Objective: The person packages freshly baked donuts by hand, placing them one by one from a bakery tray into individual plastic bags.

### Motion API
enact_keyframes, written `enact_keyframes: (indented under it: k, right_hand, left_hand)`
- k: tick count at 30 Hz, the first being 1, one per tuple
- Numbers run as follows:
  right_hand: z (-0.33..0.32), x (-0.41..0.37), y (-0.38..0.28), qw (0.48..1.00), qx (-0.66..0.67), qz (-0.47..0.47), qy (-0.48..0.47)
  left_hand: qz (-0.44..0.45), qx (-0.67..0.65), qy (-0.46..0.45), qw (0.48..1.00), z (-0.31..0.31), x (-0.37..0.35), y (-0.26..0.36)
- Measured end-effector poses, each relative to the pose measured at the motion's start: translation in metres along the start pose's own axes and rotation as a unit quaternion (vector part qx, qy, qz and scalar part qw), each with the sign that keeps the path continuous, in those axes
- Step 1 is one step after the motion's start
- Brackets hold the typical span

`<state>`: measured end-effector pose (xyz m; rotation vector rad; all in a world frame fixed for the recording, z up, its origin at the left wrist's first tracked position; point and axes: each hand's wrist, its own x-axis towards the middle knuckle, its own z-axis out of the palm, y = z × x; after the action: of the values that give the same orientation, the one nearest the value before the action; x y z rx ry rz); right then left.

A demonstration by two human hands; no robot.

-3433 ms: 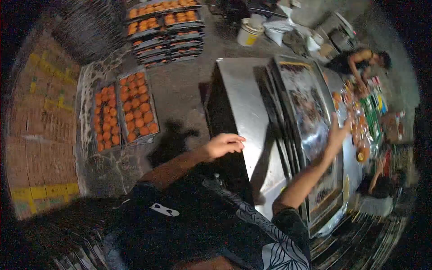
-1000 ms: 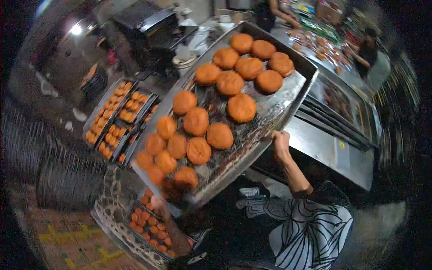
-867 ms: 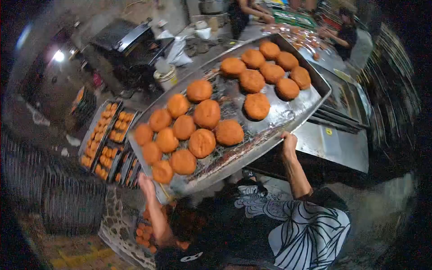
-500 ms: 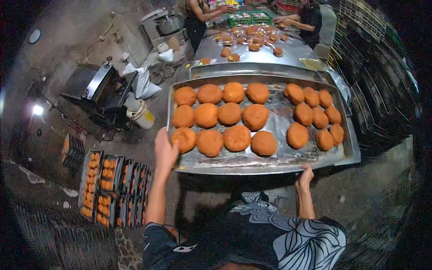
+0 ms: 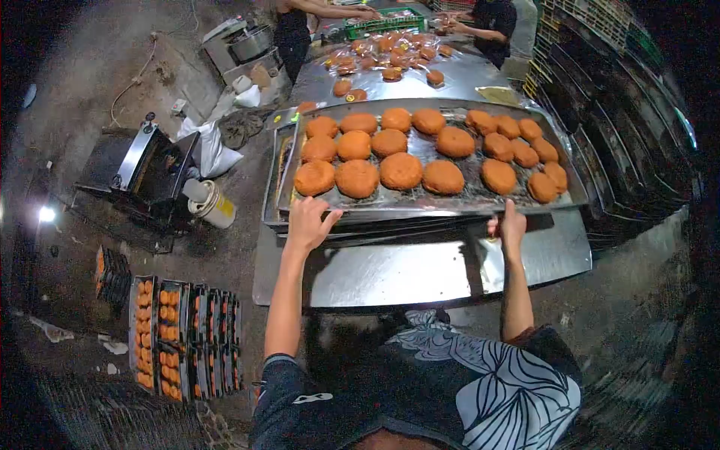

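A large metal baking tray (image 5: 431, 211) with rows of round golden-brown buns (image 5: 401, 171) lies slightly askew over other trays (image 5: 271, 202) on the metal table. Smaller buns (image 5: 524, 154) crowd its right side. At the tray's front left, my left hand (image 5: 307, 222) has its fingers over the rim, thumb apart along the front wall. My right hand (image 5: 511, 226) grips the front edge further right, thumb up against the rim and fingers curled underneath, partly hidden.
Bagged buns (image 5: 390, 52) and a green crate (image 5: 384, 24) lie further back, between two people's hands. Black trays (image 5: 615, 142) are stacked at right. Bun-filled pans (image 5: 184, 337) stand on the floor at left, below a machine (image 5: 139, 176) and a bucket (image 5: 215, 206).
The tray has moved forward, away from me, onto the other trays. My left hand has shifted from its left side to the front edge. The table's front part now shows.
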<state>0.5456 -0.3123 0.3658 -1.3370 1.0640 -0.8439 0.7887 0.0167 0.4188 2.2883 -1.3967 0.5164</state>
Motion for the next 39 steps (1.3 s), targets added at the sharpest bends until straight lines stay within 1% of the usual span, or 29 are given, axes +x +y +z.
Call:
enact_keyframes:
  k: [1, 2, 3, 5, 6, 7, 8, 9, 10, 12, 13, 14, 15, 16, 17, 19, 20, 21, 23, 25, 26, 28, 29, 30, 33, 35, 36, 37, 39]
  right_hand:
    - [0.011, 0.012, -0.004, 0.999, 0.026, 0.016, -0.023]
    - [0.016, 0.03, 0.006, 0.996, 0.009, -0.044, -0.071]
    - [0.023, 0.033, 0.0, 0.998, 0.003, -0.003, -0.056]
    - [0.03, 0.052, 0.015, 0.998, -0.025, -0.055, -0.03]
    - [0.029, 0.052, 0.01, 0.996, -0.046, -0.075, -0.027]
    - [0.027, 0.064, 0.02, 0.997, -0.057, -0.035, -0.038]
    - [0.018, 0.063, 0.022, 0.984, -0.103, -0.104, -0.102]
    - [0.017, 0.05, 0.007, 0.99, -0.072, -0.08, -0.093]
    - [0.019, 0.055, 0.014, 0.996, -0.048, -0.046, -0.064]
    - [0.012, 0.066, 0.014, 0.979, -0.15, -0.105, -0.089]
    - [0.011, 0.051, 0.001, 0.98, -0.159, -0.086, -0.088]
    - [0.013, 0.045, 0.0, 0.992, -0.082, -0.045, -0.081]
    - [0.013, 0.038, 0.002, 0.997, -0.004, -0.009, -0.078]
    - [0.006, 0.031, 0.017, 0.994, -0.014, -0.038, -0.101]
    - [-0.011, 0.037, 0.046, 0.973, -0.146, -0.13, -0.12]
    - [-0.04, 0.017, 0.061, 0.897, -0.416, -0.143, -0.05]
    - [-0.056, 0.023, 0.07, 0.897, -0.415, -0.144, -0.046]
    - [-0.072, 0.032, 0.09, 0.882, -0.446, -0.154, -0.014]
    - [-0.092, 0.042, 0.11, 0.866, -0.473, -0.162, 0.027]
    - [-0.102, 0.052, 0.116, 0.845, -0.524, -0.099, -0.035]
    - [-0.107, 0.054, 0.12, 0.834, -0.54, -0.102, -0.055]
    - [-0.115, 0.06, 0.122, 0.861, -0.495, -0.091, -0.071]
    - [-0.122, 0.068, 0.124, 0.866, -0.484, -0.044, -0.117]
    - [-0.125, 0.069, 0.124, 0.854, -0.505, -0.064, -0.109]
    - [-0.124, 0.062, 0.109, 0.851, -0.509, -0.096, -0.086]
    - [-0.113, 0.074, 0.105, 0.855, -0.508, -0.05, -0.097]
    - [-0.106, 0.08, 0.108, 0.852, -0.511, -0.054, -0.098]
    - [-0.099, 0.084, 0.113, 0.85, -0.513, -0.058, -0.101]
    - [-0.09, 0.096, 0.118, 0.853, -0.501, -0.037, -0.143]
  left_hand:
    - [0.001, -0.003, -0.004, 1.0, 0.017, -0.001, -0.014]
    - [-0.033, -0.04, -0.047, 0.998, 0.038, -0.005, -0.027]
    - [-0.065, -0.077, -0.09, 0.991, 0.049, -0.011, -0.031]
    - [-0.029, -0.031, -0.087, 0.995, 0.049, -0.018, -0.011]
    - [-0.067, -0.015, -0.07, 0.995, 0.042, -0.018, 0.002]
    - [-0.103, 0.002, -0.058, 0.993, 0.037, -0.018, 0.01]
    - [-0.121, 0.008, -0.072, 0.99, 0.037, -0.018, 0.01]
    - [-0.138, 0.01, -0.088, 0.986, 0.04, -0.019, 0.007]
    - [-0.128, -0.005, -0.072, 0.989, 0.041, -0.023, 0.002]
    - [-0.11, -0.02, -0.014, 0.994, 0.046, -0.015, 0.014]
    - [-0.105, -0.016, 0.02, 0.994, 0.044, -0.017, 0.024]
    - [-0.097, 0.052, 0.107, 0.988, 0.067, -0.016, 0.029]
    - [-0.131, 0.047, 0.162, 0.977, 0.078, -0.015, 0.055]
    - [-0.151, -0.12, 0.205, 0.96, 0.084, -0.016, 0.091]
    - [-0.141, -0.264, 0.219, 0.928, 0.104, -0.02, 0.122]
    - [-0.092, -0.303, 0.025, 0.948, 0.115, -0.031, 0.176]
    - [-0.065, -0.334, -0.016, 0.94, 0.136, -0.037, 0.195]
    - [-0.083, -0.421, -0.033, 0.903, 0.143, -0.031, 0.222]
    - [-0.056, -0.442, -0.147, 0.883, 0.164, -0.026, 0.257]
    - [0.004, -0.454, -0.207, 0.867, 0.195, -0.011, 0.287]
    - [0.004, -0.455, -0.209, 0.866, 0.214, -0.004, 0.297]
    - [0.072, -0.388, -0.152, 0.906, 0.269, 0.007, 0.315]
    - [0.06, -0.352, -0.106, 0.928, 0.297, 0.006, 0.319]
    - [0.054, -0.339, -0.119, 0.932, 0.311, 0.009, 0.32]
    - [0.064, -0.348, -0.117, 0.928, 0.324, 0.005, 0.319]
    - [0.175, -0.303, -0.072, 0.934, 0.285, 0.028, 0.332]
    - [0.099, -0.348, -0.107, 0.926, 0.296, 0.024, 0.327]
    - [0.082, -0.338, -0.107, 0.931, 0.316, 0.016, 0.318]
    - [0.192, -0.207, -0.257, 0.924, 0.346, -0.004, 0.299]
